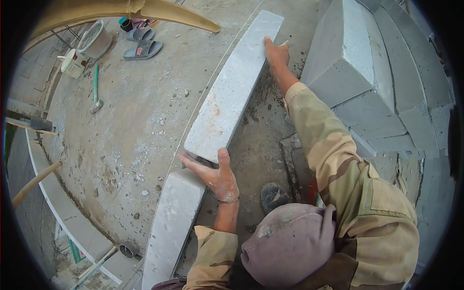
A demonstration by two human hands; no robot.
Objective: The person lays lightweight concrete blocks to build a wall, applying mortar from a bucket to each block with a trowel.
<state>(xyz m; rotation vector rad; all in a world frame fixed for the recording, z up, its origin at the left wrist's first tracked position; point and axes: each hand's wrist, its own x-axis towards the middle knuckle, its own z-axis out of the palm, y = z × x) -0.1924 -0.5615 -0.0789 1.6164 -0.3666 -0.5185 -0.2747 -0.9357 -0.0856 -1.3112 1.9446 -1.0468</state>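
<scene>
Block (234, 89), head view: located upper centre of the frame, above the lower block (176, 212); its underside is hidden, so whether it bears on the floor (135, 116) cannot be told.

Left hand (217, 179) is spread wide at the block's near end, thumb against the corner, fingers in the gap between blocks; any hold underneath is not visible. Right hand (278, 57) is part-curled on the right side near the far end, a finger over the top edge; firmness of grip cannot be told.

Recommended handling, in this inspector's judgement: ease both ends evenly, sight along the line (208, 87), and keep fingers out of the gap.

Long axis runs diagonally, lower left to upper right, roughly along the line; the far end points upper right.
</scene>
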